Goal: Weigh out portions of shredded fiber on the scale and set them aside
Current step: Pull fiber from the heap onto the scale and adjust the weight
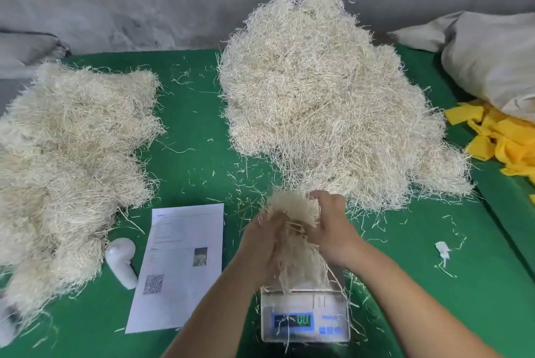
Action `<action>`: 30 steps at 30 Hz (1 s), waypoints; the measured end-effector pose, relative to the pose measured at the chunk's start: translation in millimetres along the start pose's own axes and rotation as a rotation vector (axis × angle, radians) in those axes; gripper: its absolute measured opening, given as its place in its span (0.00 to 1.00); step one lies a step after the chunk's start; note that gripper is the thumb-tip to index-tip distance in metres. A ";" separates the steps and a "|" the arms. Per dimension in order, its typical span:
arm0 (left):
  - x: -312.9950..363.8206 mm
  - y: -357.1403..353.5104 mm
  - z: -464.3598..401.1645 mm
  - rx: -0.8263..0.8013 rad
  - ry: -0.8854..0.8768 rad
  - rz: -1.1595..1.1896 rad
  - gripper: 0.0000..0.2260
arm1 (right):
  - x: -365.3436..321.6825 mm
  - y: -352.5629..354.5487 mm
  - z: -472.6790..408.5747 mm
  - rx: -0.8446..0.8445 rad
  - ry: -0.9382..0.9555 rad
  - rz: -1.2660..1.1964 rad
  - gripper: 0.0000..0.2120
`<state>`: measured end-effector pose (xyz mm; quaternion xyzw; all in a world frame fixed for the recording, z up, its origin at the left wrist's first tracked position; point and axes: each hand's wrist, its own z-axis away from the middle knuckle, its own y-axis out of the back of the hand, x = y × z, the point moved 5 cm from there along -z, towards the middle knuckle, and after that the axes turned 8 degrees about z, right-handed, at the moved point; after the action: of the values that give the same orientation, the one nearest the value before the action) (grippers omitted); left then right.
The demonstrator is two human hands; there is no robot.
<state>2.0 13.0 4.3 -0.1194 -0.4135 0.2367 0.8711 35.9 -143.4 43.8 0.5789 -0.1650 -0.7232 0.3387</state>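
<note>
Centrally, left hand [260,239] and right hand [330,227] grip fiber clump [292,213] between them, above scale [304,317]; strands trail onto scale pan. Big fiber pile [327,103] behind.

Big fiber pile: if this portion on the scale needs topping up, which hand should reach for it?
Right, probably. The right hand is on the side nearer the big fiber pile; the left hand would have to cross the portion.

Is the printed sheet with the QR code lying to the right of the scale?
No, the printed sheet lies to the left of the scale, on the green table.
</note>
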 end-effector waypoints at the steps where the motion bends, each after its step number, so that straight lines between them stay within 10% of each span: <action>1: 2.2 -0.4 -2.9 0.059 -0.073 0.088 0.18 | 5.5 4.2 -3.0 0.009 0.037 0.011 0.28; 14: -21.0 56.9 -0.7 0.220 0.023 -0.369 0.20 | 67.6 -17.0 14.9 -0.166 -0.062 0.511 0.41; 18: -4.0 66.6 3.8 0.307 -0.247 -0.401 0.19 | 61.4 4.2 25.3 0.038 -0.061 0.033 0.36; 25: -15.8 -2.5 6.8 -0.134 -0.368 -1.021 0.28 | 47.8 -22.9 32.1 -0.064 -0.008 0.158 0.33; 30: -32.6 -13.1 15.5 -0.145 -0.281 -0.886 0.26 | 49.8 -43.3 42.5 -0.264 0.010 0.237 0.36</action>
<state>-23.8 -14.7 -2.2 0.0413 -0.5540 -0.1737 0.8132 -22.3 -152.8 -8.0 0.5095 -0.1340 -0.6905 0.4956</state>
